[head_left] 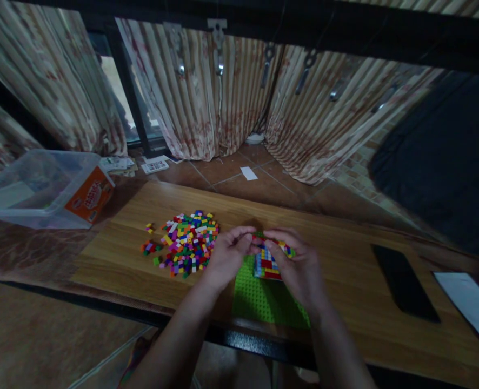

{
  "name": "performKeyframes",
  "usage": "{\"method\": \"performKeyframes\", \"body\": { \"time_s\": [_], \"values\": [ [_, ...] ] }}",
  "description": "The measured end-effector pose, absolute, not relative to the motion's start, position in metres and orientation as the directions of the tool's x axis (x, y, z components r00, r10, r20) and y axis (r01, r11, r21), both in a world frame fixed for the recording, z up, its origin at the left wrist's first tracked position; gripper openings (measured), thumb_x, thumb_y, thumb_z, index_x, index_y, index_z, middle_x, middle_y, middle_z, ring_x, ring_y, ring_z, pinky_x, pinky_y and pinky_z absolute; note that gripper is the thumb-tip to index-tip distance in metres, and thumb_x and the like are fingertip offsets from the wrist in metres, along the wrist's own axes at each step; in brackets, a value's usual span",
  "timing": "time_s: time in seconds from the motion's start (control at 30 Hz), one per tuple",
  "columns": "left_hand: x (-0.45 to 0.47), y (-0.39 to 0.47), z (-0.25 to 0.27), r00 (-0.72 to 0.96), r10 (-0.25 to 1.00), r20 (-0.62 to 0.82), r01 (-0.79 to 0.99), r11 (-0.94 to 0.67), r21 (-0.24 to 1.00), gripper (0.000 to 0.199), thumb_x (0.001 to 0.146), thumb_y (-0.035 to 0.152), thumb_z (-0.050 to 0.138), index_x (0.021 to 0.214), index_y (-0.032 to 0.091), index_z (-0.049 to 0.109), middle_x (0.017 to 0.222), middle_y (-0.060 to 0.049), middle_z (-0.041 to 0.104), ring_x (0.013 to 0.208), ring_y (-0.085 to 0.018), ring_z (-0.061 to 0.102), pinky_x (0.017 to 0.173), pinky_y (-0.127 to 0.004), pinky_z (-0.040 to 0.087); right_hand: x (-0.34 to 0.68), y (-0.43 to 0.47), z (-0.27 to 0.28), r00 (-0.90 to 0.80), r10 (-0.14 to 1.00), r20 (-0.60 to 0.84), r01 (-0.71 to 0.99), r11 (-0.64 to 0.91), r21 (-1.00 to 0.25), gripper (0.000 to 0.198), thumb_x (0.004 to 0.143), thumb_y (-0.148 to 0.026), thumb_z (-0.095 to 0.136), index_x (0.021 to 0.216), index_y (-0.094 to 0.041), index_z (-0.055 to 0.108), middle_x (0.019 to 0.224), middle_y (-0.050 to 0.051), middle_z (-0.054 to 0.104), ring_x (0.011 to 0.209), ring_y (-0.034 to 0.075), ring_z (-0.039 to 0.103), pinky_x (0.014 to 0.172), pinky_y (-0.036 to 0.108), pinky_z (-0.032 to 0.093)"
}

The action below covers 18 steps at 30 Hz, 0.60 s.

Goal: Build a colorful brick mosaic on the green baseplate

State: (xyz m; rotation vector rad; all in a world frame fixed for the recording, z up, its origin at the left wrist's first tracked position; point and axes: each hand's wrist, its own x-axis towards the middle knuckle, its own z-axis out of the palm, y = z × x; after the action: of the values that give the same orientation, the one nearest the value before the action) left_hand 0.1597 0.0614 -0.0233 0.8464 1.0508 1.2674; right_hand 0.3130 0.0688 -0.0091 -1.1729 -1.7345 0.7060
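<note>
Near the middle of the table, my left hand [229, 256] pinches at a small red brick [258, 238], which its fingers partly hide. Close on the right, my right hand [300, 267] curls around a rectangular block of coloured toy bricks [268, 266], its thumb and forefinger at the far edge. Blue, red, yellow and white show on the block. Under both hands lies a green studded baseplate [259, 302]; the block is over its far part, and I cannot tell whether it is attached. A heap of loose toy bricks [191, 243] spreads left of my left hand.
The wooden board [130, 232] carries all this. A clear plastic bin [40, 202] with an orange label stands far left. On the right lie a black phone-like slab [404, 283] and a white sheet [466, 305]. Striped curtains [207, 102] hang behind.
</note>
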Motion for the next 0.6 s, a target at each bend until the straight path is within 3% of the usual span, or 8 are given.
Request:
{"method": "performKeyframes", "body": {
  "time_s": [0.17,0.3,0.43,0.6],
  "values": [
    [0.160,0.058,-0.017,0.001,0.989,-0.149,-0.382,0.138,0.914,0.030,0.079,0.031,0.069,0.103,0.013,0.070,0.086,-0.005,0.073,0.072,-0.011,0.065,0.075,-0.026,0.054,0.304,0.063,-0.006,-0.202,0.897,0.393,0.498,0.440,-0.747,0.015,0.086,-0.032,0.064,0.097,-0.030,0.074,0.104,0.003,0.070,0.100,0.022,0.063,0.090,0.040,0.049],
    [0.161,0.058,-0.017,0.028,0.990,-0.135,-0.336,0.137,0.932,0.029,0.080,0.031,0.067,0.102,0.014,0.072,0.092,-0.006,0.074,0.077,-0.013,0.065,0.072,-0.024,0.052,0.299,0.060,-0.006,-0.222,0.869,0.443,0.597,0.480,-0.643,0.017,0.087,-0.029,0.062,0.101,-0.029,0.072,0.100,0.003,0.072,0.096,0.023,0.063,0.087,0.041,0.047],
    [0.163,0.059,-0.019,0.042,0.990,-0.135,-0.298,0.141,0.944,0.031,0.082,0.032,0.064,0.105,0.014,0.072,0.085,-0.005,0.073,0.071,-0.012,0.064,0.070,-0.025,0.053,0.299,0.059,-0.007,-0.233,0.845,0.482,0.654,0.503,-0.565,0.017,0.091,-0.031,0.059,0.099,-0.028,0.073,0.096,0.004,0.073,0.091,0.023,0.063,0.084,0.040,0.046],
    [0.165,0.060,-0.023,0.074,0.990,-0.118,-0.329,0.136,0.935,0.027,0.085,0.028,0.059,0.105,0.013,0.069,0.083,-0.004,0.073,0.069,-0.012,0.066,0.074,-0.028,0.055,0.306,0.062,-0.009,-0.196,0.866,0.459,0.635,0.469,-0.614,0.022,0.094,-0.036,0.054,0.097,-0.026,0.074,0.094,0.005,0.073,0.090,0.022,0.063,0.084,0.039,0.046]
  ]
}}
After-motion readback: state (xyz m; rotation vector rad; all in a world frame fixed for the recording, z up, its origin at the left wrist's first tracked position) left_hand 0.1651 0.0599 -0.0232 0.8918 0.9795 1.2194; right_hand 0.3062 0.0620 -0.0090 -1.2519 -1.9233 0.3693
